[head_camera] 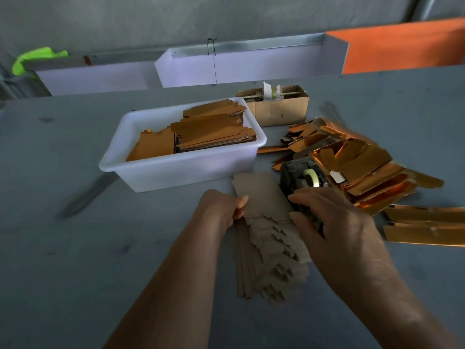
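A fanned stack of flat grey-brown cardboard blanks (271, 248) lies on the grey table in front of me. The top blank (261, 195) sticks out toward the far side. My left hand (221, 210) pinches the top blank's left edge between thumb and fingers. My right hand (334, 217) holds its right edge, fingers curled over it beside a black tape dispenser (302, 177).
A white plastic tub (176, 170) with folded brown card pieces stands behind the stack. To the right lies a heap of gold foil card blanks (364, 167). A small open cardboard box (279, 107) sits at the back. White trays line the table's far edge.
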A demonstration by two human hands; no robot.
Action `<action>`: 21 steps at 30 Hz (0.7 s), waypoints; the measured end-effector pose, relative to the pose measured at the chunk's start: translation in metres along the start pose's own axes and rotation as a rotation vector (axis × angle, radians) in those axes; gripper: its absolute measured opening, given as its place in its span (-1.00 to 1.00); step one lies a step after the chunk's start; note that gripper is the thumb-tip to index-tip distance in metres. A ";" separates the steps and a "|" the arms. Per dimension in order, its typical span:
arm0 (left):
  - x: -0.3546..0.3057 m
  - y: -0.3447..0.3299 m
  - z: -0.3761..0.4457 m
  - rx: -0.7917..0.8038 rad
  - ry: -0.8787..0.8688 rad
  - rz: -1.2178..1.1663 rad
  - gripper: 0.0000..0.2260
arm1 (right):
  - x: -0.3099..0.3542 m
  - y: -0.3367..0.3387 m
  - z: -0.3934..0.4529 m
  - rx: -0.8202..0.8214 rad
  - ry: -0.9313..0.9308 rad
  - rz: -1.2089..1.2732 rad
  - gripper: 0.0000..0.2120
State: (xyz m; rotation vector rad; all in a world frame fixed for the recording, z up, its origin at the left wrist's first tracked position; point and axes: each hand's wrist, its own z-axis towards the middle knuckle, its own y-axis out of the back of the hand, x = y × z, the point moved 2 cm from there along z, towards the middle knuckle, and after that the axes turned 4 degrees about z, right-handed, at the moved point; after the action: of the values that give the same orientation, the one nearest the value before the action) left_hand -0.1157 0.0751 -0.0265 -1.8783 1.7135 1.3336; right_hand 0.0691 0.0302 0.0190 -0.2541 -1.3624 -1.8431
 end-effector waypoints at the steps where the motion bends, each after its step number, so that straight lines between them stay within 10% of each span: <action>1: 0.002 0.002 0.000 0.014 0.010 -0.030 -0.69 | 0.000 0.000 0.000 -0.010 0.004 0.007 -0.79; 15: 0.034 0.031 -0.038 -0.069 -0.267 -0.058 -0.91 | 0.011 -0.007 -0.015 -0.128 0.007 0.091 -0.77; 21: 0.044 0.029 -0.045 0.056 -0.213 -0.169 -0.96 | 0.013 -0.031 -0.023 0.061 -0.188 0.161 -0.62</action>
State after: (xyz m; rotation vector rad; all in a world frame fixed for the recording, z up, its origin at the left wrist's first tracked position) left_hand -0.1277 0.0071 -0.0245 -1.7374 1.4388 1.3506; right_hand 0.0454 0.0065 -0.0045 -0.5013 -1.4780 -1.6749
